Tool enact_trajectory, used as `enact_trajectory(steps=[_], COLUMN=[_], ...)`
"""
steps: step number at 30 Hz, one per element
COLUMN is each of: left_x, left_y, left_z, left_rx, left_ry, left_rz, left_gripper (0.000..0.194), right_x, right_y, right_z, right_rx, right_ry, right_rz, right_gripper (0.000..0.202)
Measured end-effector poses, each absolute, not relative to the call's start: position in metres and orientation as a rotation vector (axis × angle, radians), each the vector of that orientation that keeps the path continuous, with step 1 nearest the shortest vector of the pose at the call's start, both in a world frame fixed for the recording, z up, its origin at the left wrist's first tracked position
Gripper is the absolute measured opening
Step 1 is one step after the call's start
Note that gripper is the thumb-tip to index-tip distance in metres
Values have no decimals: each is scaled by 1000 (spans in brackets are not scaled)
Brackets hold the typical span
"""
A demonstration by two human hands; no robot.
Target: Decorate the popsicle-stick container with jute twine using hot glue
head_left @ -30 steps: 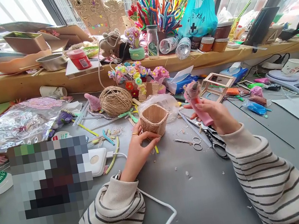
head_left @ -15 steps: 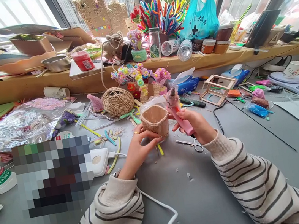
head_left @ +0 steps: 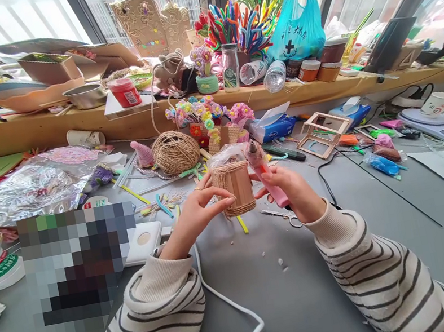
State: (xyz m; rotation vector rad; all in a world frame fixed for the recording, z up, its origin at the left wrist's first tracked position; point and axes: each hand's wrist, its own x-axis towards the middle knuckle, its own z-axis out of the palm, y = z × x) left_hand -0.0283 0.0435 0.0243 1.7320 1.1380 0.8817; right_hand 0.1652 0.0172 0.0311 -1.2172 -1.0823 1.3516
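Observation:
My left hand (head_left: 202, 212) is closed on the left side of a small wooden pot (head_left: 240, 188), its top and bottom wound with twine. The pot stands nearly upright, its slatted side facing me and its inside mostly hidden. In my right hand (head_left: 295, 190) is a pink hot glue gun (head_left: 273, 185), nozzle pointing up beside the pot's right rim. Some right fingers reach behind the gun toward the pot; whether they touch it I cannot tell. Below lie scissors (head_left: 284, 215) and a yellow pipe cleaner piece (head_left: 242, 224).
A ball of twine (head_left: 175, 152) and crocheted flowers (head_left: 195, 110) stand behind the pot. To the right are a wooden frame (head_left: 323, 134) and a kitchen scale (head_left: 433, 123). A white cable (head_left: 228, 296) crosses the table in front, and a white charger (head_left: 144, 241) lies left.
The pot has tipped from showing its open top to showing its slatted side. My left hand has turned with it and shifted slightly left; the glue gun stays almost in place.

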Motion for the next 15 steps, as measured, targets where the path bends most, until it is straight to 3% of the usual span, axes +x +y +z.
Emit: enact_trajectory(steps=[9, 15], left_x=[-29, -28], left_y=[46, 44], left_z=[17, 15], left_rx=[2048, 2062], left_ry=[1044, 1078], left_rz=[953, 947], left_gripper=[16, 19], right_x=[163, 172], right_y=[16, 18], right_z=[25, 15], right_rx=[-1226, -1359], right_ry=[-1117, -1199], right_rz=[1295, 624], right_gripper=[38, 51])
